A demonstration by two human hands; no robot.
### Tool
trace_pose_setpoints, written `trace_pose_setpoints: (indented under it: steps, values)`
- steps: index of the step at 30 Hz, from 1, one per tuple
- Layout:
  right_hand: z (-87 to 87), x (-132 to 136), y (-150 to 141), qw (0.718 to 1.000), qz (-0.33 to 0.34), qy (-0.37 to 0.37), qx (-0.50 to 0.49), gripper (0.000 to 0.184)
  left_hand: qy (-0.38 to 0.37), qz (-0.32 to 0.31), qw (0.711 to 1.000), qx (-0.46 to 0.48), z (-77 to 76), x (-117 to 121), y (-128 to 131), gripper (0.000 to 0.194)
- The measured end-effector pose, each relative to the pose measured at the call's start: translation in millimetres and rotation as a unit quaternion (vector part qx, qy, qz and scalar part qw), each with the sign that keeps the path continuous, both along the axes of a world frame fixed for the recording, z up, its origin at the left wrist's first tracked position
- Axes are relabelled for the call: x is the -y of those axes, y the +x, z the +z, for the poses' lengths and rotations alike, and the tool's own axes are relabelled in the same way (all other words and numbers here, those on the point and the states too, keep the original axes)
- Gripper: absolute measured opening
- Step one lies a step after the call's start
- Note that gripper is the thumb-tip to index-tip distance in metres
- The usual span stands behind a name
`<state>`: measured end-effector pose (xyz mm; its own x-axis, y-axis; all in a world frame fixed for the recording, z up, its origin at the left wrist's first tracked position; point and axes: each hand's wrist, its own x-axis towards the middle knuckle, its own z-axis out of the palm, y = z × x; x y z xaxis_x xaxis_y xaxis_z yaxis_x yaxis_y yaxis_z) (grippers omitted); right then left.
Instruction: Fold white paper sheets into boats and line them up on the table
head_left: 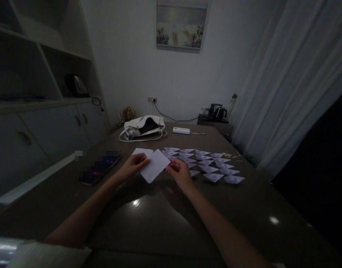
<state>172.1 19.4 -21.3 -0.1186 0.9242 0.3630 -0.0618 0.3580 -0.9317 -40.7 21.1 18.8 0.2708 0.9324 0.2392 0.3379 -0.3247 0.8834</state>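
A square sheet of white paper [154, 166] is held up between my two hands, turned so that one corner points towards me. My left hand [134, 165] pinches its left corner with thumb and fingers. At the opposite corner, my right hand [181, 172] grips the sheet the same way. Behind it and partly hidden lies more white paper [142, 151]. Just beyond my right hand, several folded paper boats [210, 168] stand in rows on the dark table [159, 227].
A phone [101, 169] lies left of my left hand. Farther back are a white handbag [144, 127] and a white power bank [181, 130] with a short cord. Kettles [217, 112] stand beyond the table's far right corner; a sheer curtain [288, 74] hangs on the right.
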Motion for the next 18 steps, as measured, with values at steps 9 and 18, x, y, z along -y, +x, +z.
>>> trace_pose_setpoints:
  steps: [9, 18]
  values:
    - [-2.1, -4.9, 1.8, 0.998, -0.055, 0.037, 0.015, 0.02, -0.103, -0.129, 0.986, -0.022, -9.3, 7.6, 9.6, 0.038]
    - [0.8, 2.4, -0.9, 0.995, -0.059, 0.057, 0.057, 0.018, -0.055, -0.081, 0.994, 0.052, -6.6, 7.5, 13.9, 0.035]
